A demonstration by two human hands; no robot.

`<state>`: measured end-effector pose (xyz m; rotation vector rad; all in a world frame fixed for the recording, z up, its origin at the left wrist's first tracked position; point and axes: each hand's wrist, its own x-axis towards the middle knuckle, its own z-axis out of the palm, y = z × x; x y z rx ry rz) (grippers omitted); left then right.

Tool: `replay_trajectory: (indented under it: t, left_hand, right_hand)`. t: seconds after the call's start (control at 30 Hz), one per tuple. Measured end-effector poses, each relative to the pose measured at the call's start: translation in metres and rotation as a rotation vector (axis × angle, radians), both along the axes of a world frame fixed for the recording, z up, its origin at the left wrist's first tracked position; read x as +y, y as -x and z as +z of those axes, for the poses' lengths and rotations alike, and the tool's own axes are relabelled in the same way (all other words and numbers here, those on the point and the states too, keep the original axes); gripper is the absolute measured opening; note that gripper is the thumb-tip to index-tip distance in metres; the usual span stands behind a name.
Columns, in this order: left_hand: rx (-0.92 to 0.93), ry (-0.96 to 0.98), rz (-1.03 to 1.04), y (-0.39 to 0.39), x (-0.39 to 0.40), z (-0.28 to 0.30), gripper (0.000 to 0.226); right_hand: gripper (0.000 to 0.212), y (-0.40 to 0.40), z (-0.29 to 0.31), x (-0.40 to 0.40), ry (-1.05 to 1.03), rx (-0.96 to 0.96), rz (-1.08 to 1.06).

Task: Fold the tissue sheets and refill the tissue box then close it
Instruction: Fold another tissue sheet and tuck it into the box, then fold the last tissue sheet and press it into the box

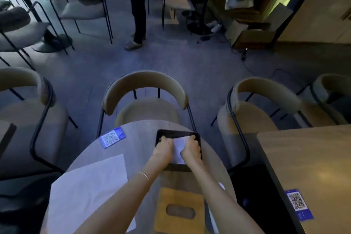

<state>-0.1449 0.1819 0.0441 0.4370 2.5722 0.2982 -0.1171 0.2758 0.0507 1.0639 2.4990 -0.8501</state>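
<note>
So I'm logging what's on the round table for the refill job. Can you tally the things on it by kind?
Black box: 1
Folded tissue in the box, both hands (left, right) on it: 1
Unfolded tissue sheets: at least 1, a stack cannot be ruled out
Wooden lid with oval slot: 1
QR card: 1
Total: 5

Black open tissue box (159, 135) holds a folded white tissue (179, 148) lying flat inside; tan slotted lid (178, 195) lies detached nearby, unfolded white sheets (89, 182) spread flat at left.
</note>
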Motion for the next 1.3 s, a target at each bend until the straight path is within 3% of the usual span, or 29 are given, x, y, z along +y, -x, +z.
replay_trajectory:
  t: [0.23,0.3,0.37,0.43,0.53,0.63,0.77,0.87,0.97,1.13,1.3]
  left_hand:
    - [0.034,0.183,0.017,-0.005,0.016,-0.005,0.047]
    - [0.064,0.156,0.040,-0.007,0.016,0.004,0.045]
    - [0.124,-0.002,0.100,-0.008,0.010,0.016,0.039]
    - [0.233,-0.255,0.237,-0.013,-0.007,0.031,0.028]
    - [0.399,-0.524,0.552,-0.023,-0.051,0.045,0.021]
    - [0.380,-0.486,0.903,-0.047,-0.116,0.029,0.024]
    - [0.195,-0.283,1.206,-0.104,-0.185,-0.010,0.032]
    - [0.050,-0.172,1.192,-0.137,-0.208,-0.032,0.051]
    - [0.031,-0.110,1.075,-0.149,-0.226,-0.046,0.060]
    - [0.063,-0.118,0.806,-0.136,-0.255,-0.051,0.055]
    - [0.113,-0.182,0.764,-0.133,-0.256,-0.055,0.044]
  right_hand:
    - [0.040,0.001,-0.014,-0.002,-0.145,-0.087,0.133]
    - [0.038,0.003,-0.008,-0.003,-0.157,-0.101,0.137]
    - [0.034,0.007,0.005,-0.008,-0.253,-0.116,0.170]
    - [0.036,0.012,0.024,-0.020,-0.437,-0.045,0.301]
    - [0.031,0.026,0.054,-0.052,-0.535,0.247,0.498]
    - [0.028,0.039,0.056,-0.113,-0.381,0.373,0.750]
    - [0.039,0.022,0.006,-0.201,-0.133,0.193,1.070]
    - [0.053,-0.010,-0.031,-0.234,-0.157,0.038,1.281]
    - [0.048,-0.029,-0.044,-0.234,-0.288,0.035,1.320]
    - [0.031,-0.031,-0.029,-0.217,-0.384,-0.045,1.224]
    - [0.031,-0.013,-0.026,-0.204,-0.303,0.036,1.255]
